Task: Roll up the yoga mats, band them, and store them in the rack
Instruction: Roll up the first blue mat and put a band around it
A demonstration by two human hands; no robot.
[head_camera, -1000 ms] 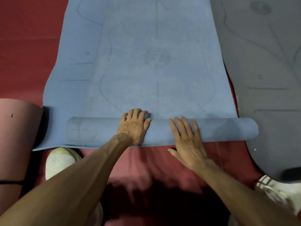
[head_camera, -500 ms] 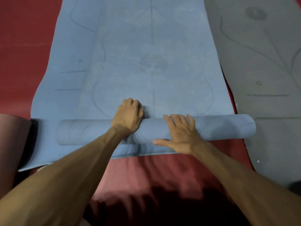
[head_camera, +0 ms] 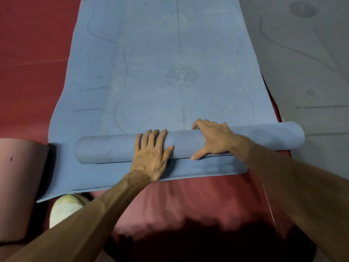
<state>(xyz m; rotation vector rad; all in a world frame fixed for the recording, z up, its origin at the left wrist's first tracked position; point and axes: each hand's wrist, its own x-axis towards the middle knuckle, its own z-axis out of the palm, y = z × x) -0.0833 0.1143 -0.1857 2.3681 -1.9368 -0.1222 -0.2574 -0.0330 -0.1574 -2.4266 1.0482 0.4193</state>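
Rolling under way, judged an early stage; entries left to right: pink mat [head_camera: 18,186], one, curved at the frame edge, rolled or not cannot tell; white shoe [head_camera: 64,208], one, on the red floor [head_camera: 28,53]; blue mat [head_camera: 170,44], one, part wound into a roll [head_camera: 109,148] lying across it, skewed rightward, most of the length flat beyond; left hand [head_camera: 151,157], fingers straight, pressed flat on the roll; right hand [head_camera: 213,140], fingers hooked over the roll's far side, thumb on the near side; grey mat [head_camera: 311,72], one, flat, untouched. Mats: three; hands: two; bands and rack: none in view. Left to do, by judgement: finishing the rolls, banding, racking.
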